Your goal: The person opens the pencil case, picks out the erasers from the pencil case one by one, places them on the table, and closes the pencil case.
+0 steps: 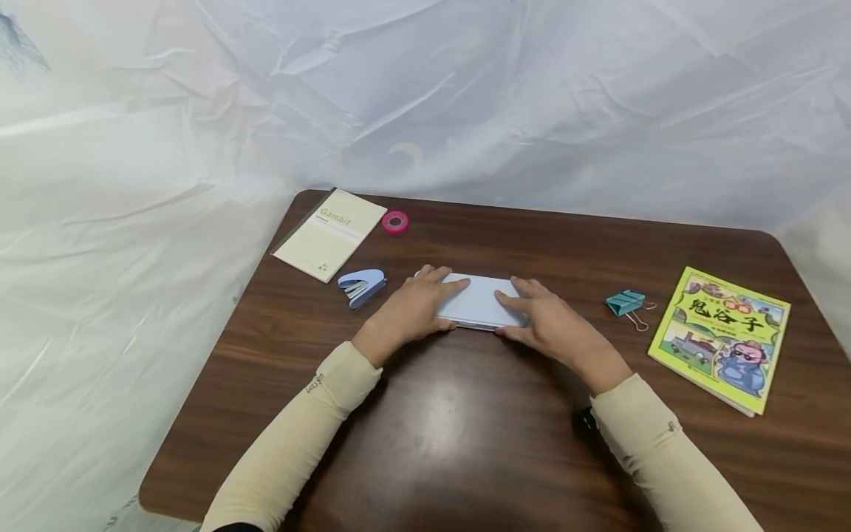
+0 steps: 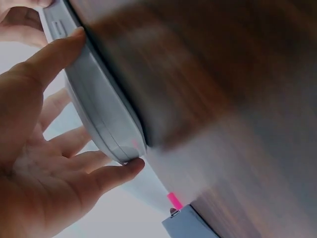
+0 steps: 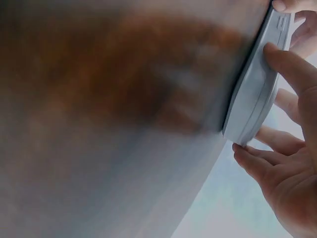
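A pale blue flat case, with rounded ends and a small catch on its near side, lies at the middle of the table. My left hand holds its left end, thumb on the near side and fingers over the top and round the end. At the other end, my right hand grips it the same way. In the left wrist view, the thumb presses the side of the case near the catch. The right wrist view shows the case with its lid closed.
Left of the case is a light blue stapler. Farther back lie a cream notebook and a pink tape roll. On the right are a teal binder clip and a yellow-green book. White sheeting hangs behind the table.
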Demonstrator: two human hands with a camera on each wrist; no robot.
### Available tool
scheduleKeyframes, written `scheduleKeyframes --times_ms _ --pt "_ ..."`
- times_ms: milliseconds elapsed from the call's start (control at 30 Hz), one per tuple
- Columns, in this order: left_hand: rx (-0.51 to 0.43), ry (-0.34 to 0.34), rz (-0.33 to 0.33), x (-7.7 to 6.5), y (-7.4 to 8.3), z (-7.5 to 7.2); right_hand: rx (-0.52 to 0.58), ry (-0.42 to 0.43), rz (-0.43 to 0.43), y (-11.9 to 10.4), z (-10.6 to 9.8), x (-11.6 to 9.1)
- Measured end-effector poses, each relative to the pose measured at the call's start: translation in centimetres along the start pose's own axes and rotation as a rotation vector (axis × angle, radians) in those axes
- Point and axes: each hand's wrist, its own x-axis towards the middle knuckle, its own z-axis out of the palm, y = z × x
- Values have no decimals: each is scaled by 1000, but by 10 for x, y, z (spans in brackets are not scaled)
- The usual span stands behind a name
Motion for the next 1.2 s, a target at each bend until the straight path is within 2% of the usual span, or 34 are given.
scheduleKeyframes --times_ms 533,933,1100,1200 --pt "-7 -13 7 1 -2 1 -13 -70 -13 -1 -10 5" --pt "9 -16 18 2 -2 2 -83 -89 -85 1 -16 11" --pt "15 -14 30 5 -5 2 -60 -98 -95 2 -23 13" --pt "-13 -21 23 6 -6 -1 -38 -107 -83 2 -25 15"
